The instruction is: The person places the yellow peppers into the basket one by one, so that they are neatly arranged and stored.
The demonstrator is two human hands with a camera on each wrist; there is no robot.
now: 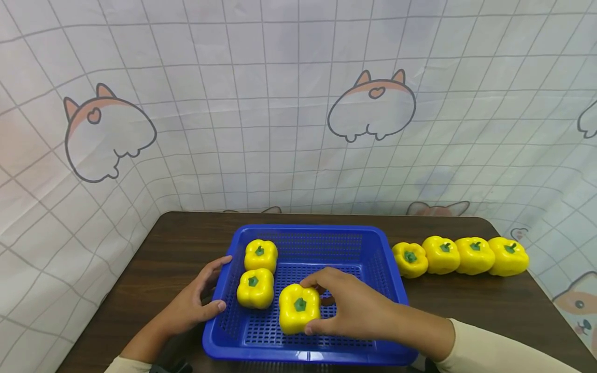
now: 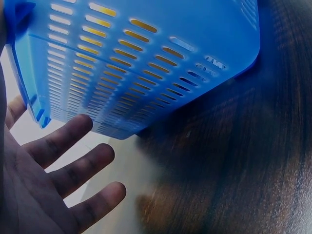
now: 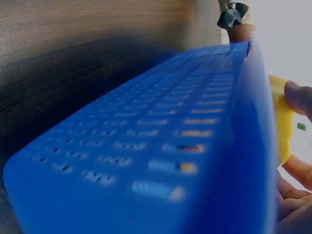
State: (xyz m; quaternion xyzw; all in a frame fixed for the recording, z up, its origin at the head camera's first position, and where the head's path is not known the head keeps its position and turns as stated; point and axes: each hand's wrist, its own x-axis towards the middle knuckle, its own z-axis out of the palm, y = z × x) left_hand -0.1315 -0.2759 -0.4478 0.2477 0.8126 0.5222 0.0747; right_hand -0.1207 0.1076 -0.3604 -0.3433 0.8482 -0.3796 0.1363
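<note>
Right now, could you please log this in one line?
right hand: grips pepper; left hand: beside basket; inside: two peppers; table: four peppers

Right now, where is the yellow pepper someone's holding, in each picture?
Head: the held pepper is low in the middle, framed by the blue basket.
Left wrist: can't pick it out; only some yellow shows through the blue basket.
Right wrist: the held pepper is near the right edge, beyond the blue basket.
Shared landmark: the blue basket.

We see yellow peppers (image 1: 298,317) with green stems (image 1: 300,304), a blue basket (image 1: 303,356), a dark brown wood-grained table (image 1: 448,303), cream sleeves (image 1: 494,347) at left and right, and a far white backdrop (image 1: 298,171) with grey grid lines and orange-eared, grey-outlined animals (image 1: 373,111).
</note>
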